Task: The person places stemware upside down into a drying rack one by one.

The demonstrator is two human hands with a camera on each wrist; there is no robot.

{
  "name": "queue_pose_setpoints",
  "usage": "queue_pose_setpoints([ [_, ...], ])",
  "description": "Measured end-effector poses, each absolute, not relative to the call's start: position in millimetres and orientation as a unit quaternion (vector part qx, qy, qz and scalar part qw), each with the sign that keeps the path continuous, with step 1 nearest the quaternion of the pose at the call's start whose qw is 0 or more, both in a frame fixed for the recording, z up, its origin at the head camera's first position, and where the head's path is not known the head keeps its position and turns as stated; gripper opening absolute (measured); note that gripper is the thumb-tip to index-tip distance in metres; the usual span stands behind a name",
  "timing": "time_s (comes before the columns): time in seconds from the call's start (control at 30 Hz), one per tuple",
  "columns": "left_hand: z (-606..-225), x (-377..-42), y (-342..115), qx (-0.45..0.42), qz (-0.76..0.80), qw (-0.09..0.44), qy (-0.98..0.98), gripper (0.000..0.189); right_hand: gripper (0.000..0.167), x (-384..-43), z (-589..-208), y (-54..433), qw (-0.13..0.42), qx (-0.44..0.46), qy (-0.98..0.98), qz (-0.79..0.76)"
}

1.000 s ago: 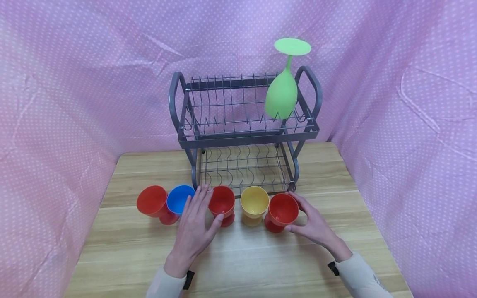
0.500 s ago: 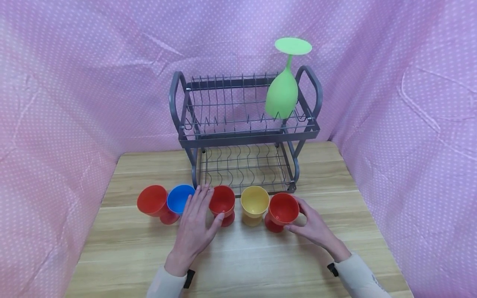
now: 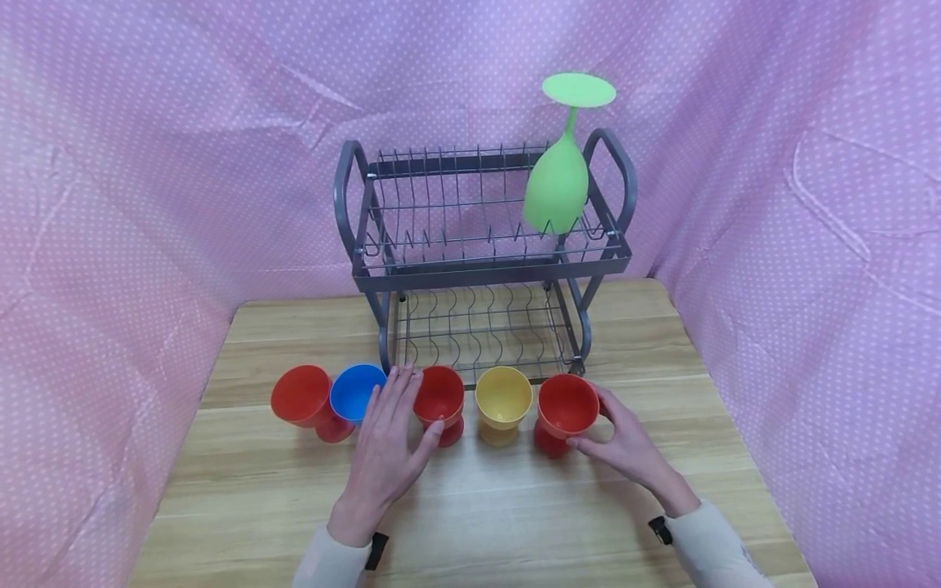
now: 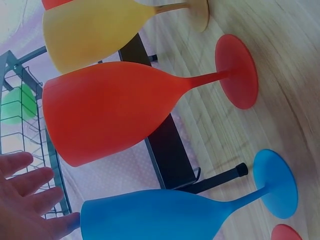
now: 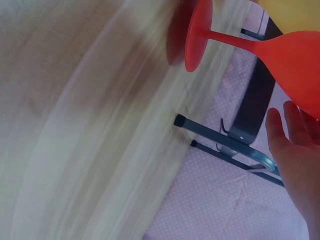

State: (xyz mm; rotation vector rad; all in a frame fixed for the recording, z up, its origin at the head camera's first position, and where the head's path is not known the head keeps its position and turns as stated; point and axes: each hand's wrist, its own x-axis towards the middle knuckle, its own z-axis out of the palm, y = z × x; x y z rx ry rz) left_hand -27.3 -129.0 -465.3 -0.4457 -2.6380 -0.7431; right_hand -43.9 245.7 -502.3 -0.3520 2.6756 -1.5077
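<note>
My right hand (image 3: 621,441) grips the bowl of the rightmost red goblet (image 3: 568,404), thumb at the near side and fingers round the far right. In the right wrist view this goblet's foot (image 5: 199,35) shows with a dark shadow beside it on the wood. My left hand (image 3: 384,453), fingers straight, hovers between the blue goblet (image 3: 353,394) and the middle red goblet (image 3: 439,394). In the left wrist view a fingertip is right at the blue goblet's rim. A yellow goblet (image 3: 503,397) stands upright between the two hands.
Another red goblet (image 3: 300,398) stands at the far left, beside the blue one. Behind the row is a two-tier dark metal dish rack (image 3: 492,273). A green goblet (image 3: 556,188) sits upside down on its upper right. Pink dotted cloth (image 3: 220,163) surrounds the wooden table (image 3: 470,531).
My right hand has closed round the right red goblet and moved it slightly to the right, away from the yellow one. My left hand has stayed almost still.
</note>
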Motion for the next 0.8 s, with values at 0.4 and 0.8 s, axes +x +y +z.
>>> queue_pose_setpoints([
  [0.4,-463,-31,-124,-0.17,-0.279,0.206,-0.922,0.08,0.087,-47,-475,253,-0.076,-0.159,0.88,-0.442],
  [0.8,-453,-36,-117,-0.181,-0.296,0.22,-0.912,0.077,0.096,-50,-439,242,-0.125,-0.21,0.857,-0.454],
])
